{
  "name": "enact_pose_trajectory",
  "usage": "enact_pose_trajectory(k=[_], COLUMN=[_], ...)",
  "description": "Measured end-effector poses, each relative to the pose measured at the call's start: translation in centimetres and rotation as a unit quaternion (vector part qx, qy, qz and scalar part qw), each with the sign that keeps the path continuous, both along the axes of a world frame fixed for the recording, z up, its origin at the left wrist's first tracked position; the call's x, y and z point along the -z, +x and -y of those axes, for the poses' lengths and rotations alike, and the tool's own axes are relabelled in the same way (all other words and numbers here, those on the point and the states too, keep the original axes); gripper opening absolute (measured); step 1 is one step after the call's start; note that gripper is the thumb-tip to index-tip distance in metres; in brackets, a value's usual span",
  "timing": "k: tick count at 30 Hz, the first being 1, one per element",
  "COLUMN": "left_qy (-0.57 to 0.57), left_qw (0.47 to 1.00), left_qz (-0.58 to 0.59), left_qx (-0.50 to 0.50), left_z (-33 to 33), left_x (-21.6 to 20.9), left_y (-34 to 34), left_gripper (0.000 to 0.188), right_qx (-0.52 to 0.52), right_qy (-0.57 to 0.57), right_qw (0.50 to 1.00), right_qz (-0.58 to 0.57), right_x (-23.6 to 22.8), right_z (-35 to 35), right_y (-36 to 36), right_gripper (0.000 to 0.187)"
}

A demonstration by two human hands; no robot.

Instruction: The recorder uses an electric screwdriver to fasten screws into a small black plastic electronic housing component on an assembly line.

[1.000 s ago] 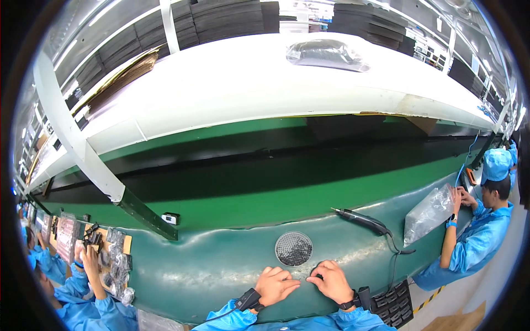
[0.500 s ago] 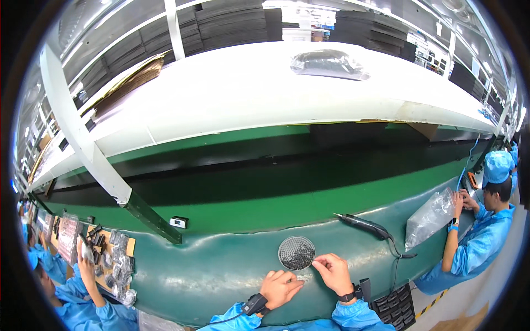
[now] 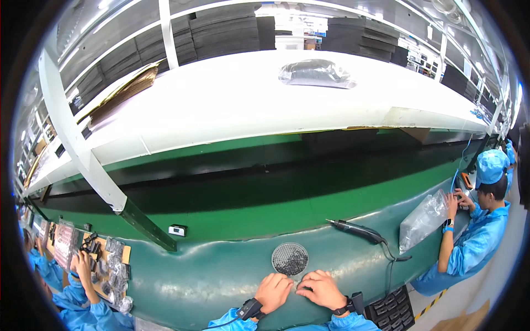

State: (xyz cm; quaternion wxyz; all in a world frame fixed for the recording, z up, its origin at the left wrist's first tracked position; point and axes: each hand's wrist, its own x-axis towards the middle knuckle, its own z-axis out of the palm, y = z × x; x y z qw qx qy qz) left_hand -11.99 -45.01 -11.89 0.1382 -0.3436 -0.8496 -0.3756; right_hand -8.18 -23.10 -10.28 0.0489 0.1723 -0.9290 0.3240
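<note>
A round grey dish [image 3: 280, 251] with a dotted surface lies on the green bench mat, and small dark pieces [image 3: 296, 261] are gathered in it. Just below the dish's near edge, my left hand [image 3: 274, 292] is closed with its fingers curled together. Beside it, my right hand [image 3: 323, 290] is closed too, thumb and forefinger pinched toward the left fingertips. A narrow gap separates the two hands. Whatever the fingertips hold is hidden or too small to make out. Each wrist wears a dark strapped device.
An electric screwdriver [image 3: 358, 230] with a cable lies right of the dish, near a clear plastic bag [image 3: 422, 222]. A co-worker [image 3: 486, 220] works at the right. At the left, other hands handle dark parts beside bagged pieces [image 3: 115, 270]. A black slotted tray [image 3: 391, 310] sits low right.
My right hand has left the dish's edge and come down closer to my left hand. The left fingers have curled in more. The whole view has shifted slightly.
</note>
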Motion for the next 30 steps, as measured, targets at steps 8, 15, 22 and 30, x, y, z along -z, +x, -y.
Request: enact_pose_trajectory(k=[8, 15, 22, 30], left_qy=[0.076, 0.095, 0.108, 0.103], left_qw=[0.993, 0.982, 0.979, 0.982], left_qz=[-0.031, 0.073, 0.097, 0.083], left_qx=[-0.084, -0.146, -0.144, -0.133], left_z=[-1.0, 0.7, 1.0, 0.7], left_x=[-1.3, 0.3, -0.2, -0.8], left_y=[-3.2, -3.3, -3.2, -2.6], left_gripper=[0.029, 0.034, 0.033, 0.041], right_qx=[-0.036, 0.021, 0.052, 0.178], right_qy=[0.111, 0.147, -0.091, -0.249], right_qw=[0.993, 0.989, 0.995, 0.951], right_qz=[0.007, -0.004, -0.006, -0.043], right_x=[0.4, -1.4, -4.1, -0.7], right_z=[0.3, 2.7, 3.6, 2.8], right_y=[0.9, 2.4, -0.2, -3.0], right_gripper=[0.027, 0.021, 0.01, 0.05])
